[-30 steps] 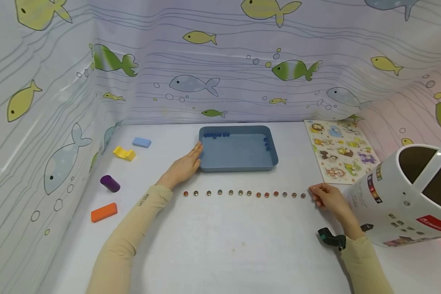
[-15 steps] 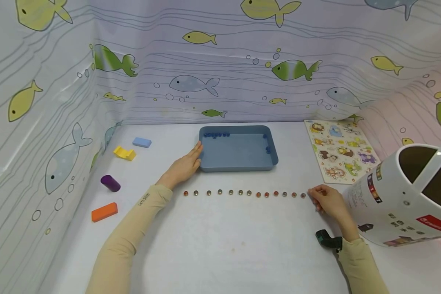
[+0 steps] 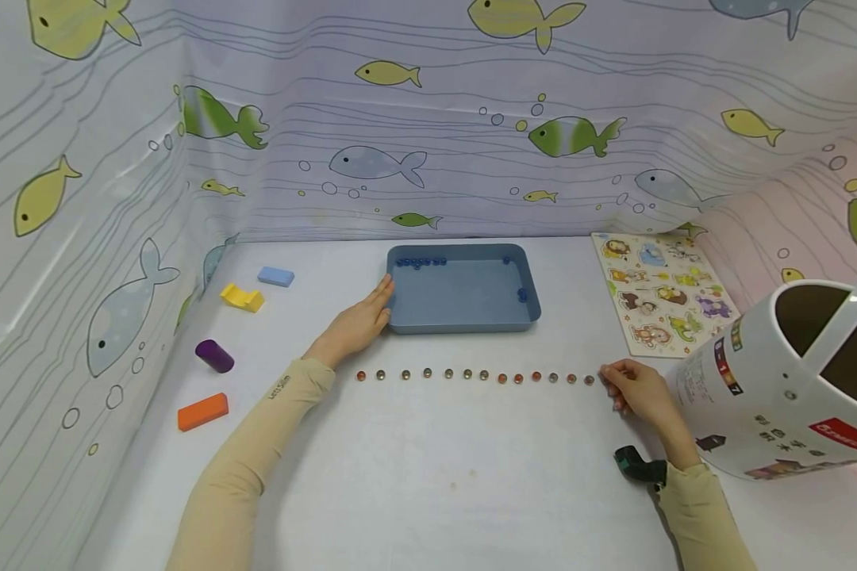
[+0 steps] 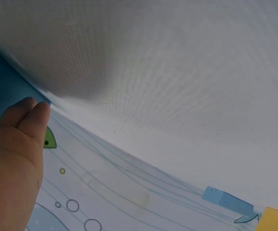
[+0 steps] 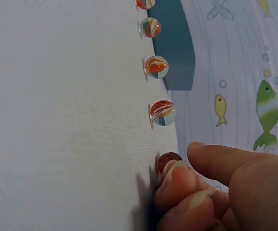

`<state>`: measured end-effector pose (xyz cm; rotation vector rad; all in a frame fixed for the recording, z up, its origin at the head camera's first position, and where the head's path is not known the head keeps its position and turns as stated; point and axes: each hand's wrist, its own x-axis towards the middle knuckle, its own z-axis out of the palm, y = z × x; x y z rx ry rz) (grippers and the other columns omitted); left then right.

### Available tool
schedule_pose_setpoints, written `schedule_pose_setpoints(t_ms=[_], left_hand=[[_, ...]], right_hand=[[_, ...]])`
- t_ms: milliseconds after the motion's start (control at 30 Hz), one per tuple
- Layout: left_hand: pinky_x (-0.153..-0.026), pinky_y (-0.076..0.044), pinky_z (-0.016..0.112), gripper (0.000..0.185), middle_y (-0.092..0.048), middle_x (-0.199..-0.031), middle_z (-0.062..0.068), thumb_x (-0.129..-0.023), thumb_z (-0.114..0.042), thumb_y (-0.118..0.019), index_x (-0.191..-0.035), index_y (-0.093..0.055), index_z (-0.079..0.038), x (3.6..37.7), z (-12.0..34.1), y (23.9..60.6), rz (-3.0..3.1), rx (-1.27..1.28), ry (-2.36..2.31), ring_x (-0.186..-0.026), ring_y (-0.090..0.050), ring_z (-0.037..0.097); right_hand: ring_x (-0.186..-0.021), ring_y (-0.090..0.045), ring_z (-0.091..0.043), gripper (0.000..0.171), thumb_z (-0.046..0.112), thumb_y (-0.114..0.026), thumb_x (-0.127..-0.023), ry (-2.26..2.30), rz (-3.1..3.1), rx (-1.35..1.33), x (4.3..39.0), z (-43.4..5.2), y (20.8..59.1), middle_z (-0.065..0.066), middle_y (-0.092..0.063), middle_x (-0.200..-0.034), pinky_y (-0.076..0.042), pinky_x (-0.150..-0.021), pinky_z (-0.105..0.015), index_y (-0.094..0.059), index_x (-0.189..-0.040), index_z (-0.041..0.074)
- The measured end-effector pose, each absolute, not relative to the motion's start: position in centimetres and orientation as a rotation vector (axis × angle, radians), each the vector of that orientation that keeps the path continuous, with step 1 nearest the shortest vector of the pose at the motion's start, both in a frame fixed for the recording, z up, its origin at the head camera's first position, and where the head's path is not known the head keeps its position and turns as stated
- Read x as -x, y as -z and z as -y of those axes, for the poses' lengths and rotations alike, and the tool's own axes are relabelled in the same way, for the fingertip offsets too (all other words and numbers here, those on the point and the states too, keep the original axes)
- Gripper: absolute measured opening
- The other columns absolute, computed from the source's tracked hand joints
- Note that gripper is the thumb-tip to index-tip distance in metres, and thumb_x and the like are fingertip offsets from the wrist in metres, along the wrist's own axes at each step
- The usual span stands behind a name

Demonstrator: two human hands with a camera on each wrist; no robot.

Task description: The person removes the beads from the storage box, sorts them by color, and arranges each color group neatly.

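Note:
A row of several glass marbles (image 3: 483,375) runs across the white table. My right hand (image 3: 609,379) is at the row's right end, where thumb and fingertips (image 5: 177,185) pinch a red marble (image 5: 169,160) on the table, next to the row's last marbles (image 5: 162,113). My left hand (image 3: 357,323) lies flat, its straight fingers (image 4: 31,113) touching the left wall of the blue tray (image 3: 464,321). Inside the tray, several blue marbles (image 3: 420,261) sit along the back wall, and others are near the right wall (image 3: 521,295).
A white bucket (image 3: 793,381) lies tilted at the right, close to my right forearm. An animal puzzle board (image 3: 660,293) lies behind it. At the left are a blue block (image 3: 275,276), yellow block (image 3: 241,297), purple cylinder (image 3: 214,356) and orange block (image 3: 202,412). Fish-pattern curtains enclose the table.
The loose blue marbles by the tray's right wall have rolled apart. My right hand has shifted only slightly at the row's end. My left hand has not moved.

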<state>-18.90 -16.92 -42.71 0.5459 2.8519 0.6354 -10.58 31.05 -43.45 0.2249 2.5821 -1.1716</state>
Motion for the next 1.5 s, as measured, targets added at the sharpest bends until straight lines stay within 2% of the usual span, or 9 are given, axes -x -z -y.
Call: schedule_pose_setpoints(t_ms=[300,500,633,833,967,1067,1233,1367,1500], left_hand=[[-0.117,-0.032,0.049,0.056,-0.005,-0.164,0.009,-0.105,-0.023,-0.031,-0.155,-0.013,-0.006,18.8,17.3,42.7,-2.854,-0.536,-0.640,-0.146,-0.027,0.032],[-0.119,-0.030,0.047,0.056,-0.005,-0.165,0.008,-0.105,-0.023,-0.032,-0.155,-0.015,-0.005,18.8,17.5,43.0,-2.861,-0.521,-0.647,-0.147,-0.026,0.031],[-0.119,-0.030,0.047,0.056,-0.005,-0.165,0.008,-0.105,-0.023,-0.032,-0.155,-0.015,-0.005,18.7,17.7,43.3,-2.859,-0.518,-0.652,-0.147,-0.026,0.031],[-0.120,-0.029,0.047,0.056,-0.005,-0.165,0.009,-0.105,-0.023,-0.031,-0.155,-0.014,-0.005,18.6,17.6,43.2,-2.851,-0.506,-0.652,-0.148,-0.023,0.030],[-0.119,-0.029,0.047,0.057,-0.004,-0.164,0.009,-0.105,-0.023,-0.031,-0.155,-0.013,-0.004,18.4,17.5,42.9,-2.837,-0.514,-0.664,-0.148,-0.023,0.031],[-0.119,-0.030,0.049,0.057,-0.005,-0.164,0.008,-0.104,-0.023,-0.031,-0.155,-0.014,-0.004,18.3,17.4,42.8,-2.836,-0.523,-0.679,-0.147,-0.024,0.032],[-0.118,-0.031,0.050,0.057,-0.007,-0.164,0.010,-0.104,-0.021,-0.032,-0.155,-0.016,-0.003,18.3,17.1,42.6,-2.851,-0.555,-0.690,-0.146,-0.027,0.034],[-0.118,-0.031,0.049,0.057,-0.007,-0.164,0.011,-0.104,-0.021,-0.033,-0.154,-0.015,-0.002,18.3,17.1,42.5,-2.854,-0.549,-0.682,-0.146,-0.027,0.033],[-0.119,-0.030,0.046,0.057,-0.004,-0.165,0.005,-0.105,-0.023,-0.033,-0.155,-0.013,-0.006,18.6,17.1,42.6,-2.835,-0.515,-0.672,-0.147,-0.026,0.029]], right_hand=[[-0.056,-0.055,-0.007,0.047,0.038,-0.046,-0.102,1.192,-2.614,-0.222,10.9,-30.8,42.6,0.001,-0.061,-0.071,-0.051,-0.049,-0.025,-0.057,-0.111,-0.007],[-0.053,-0.053,-0.008,0.047,0.038,-0.047,-0.102,1.190,-2.684,-0.056,12.4,-30.0,40.3,-0.002,-0.060,-0.068,-0.048,-0.047,-0.026,-0.059,-0.112,-0.007],[-0.061,-0.059,-0.010,0.046,0.037,-0.047,-0.102,1.229,-2.664,0.087,14.5,-28.2,38.6,-0.009,-0.063,-0.078,-0.055,-0.056,-0.028,-0.059,-0.114,-0.006],[-0.086,-0.066,-0.022,0.046,0.035,-0.047,-0.102,1.265,-2.557,0.258,18.7,-23.8,36.8,-0.020,-0.065,-0.099,-0.059,-0.079,-0.032,-0.058,-0.118,-0.006],[-0.105,-0.064,-0.034,0.045,0.032,-0.045,-0.103,1.286,-2.419,0.338,20.9,-21.0,36.6,-0.027,-0.062,-0.116,-0.052,-0.098,-0.045,-0.055,-0.125,-0.007],[-0.116,-0.058,-0.038,0.047,0.032,-0.044,-0.104,1.270,-2.295,0.380,22.3,-19.3,36.9,-0.028,-0.059,-0.125,-0.044,-0.107,-0.053,-0.053,-0.129,-0.006],[-0.120,-0.056,-0.039,0.049,0.034,-0.045,-0.103,1.123,-2.289,0.405,24.1,-17.4,37.9,-0.025,-0.060,-0.128,-0.041,-0.106,-0.057,-0.052,-0.133,-0.003],[-0.114,-0.060,-0.038,0.046,0.032,-0.045,-0.103,1.063,-2.355,0.397,25.5,-16.4,38.6,-0.025,-0.063,-0.124,-0.043,-0.105,-0.054,-0.054,-0.132,-0.003],[-0.108,-0.062,-0.038,0.044,0.029,-0.046,-0.102,1.030,-2.444,0.392,26.5,-15.5,38.6,-0.026,-0.066,-0.116,-0.043,-0.106,-0.054,-0.058,-0.126,-0.006]])
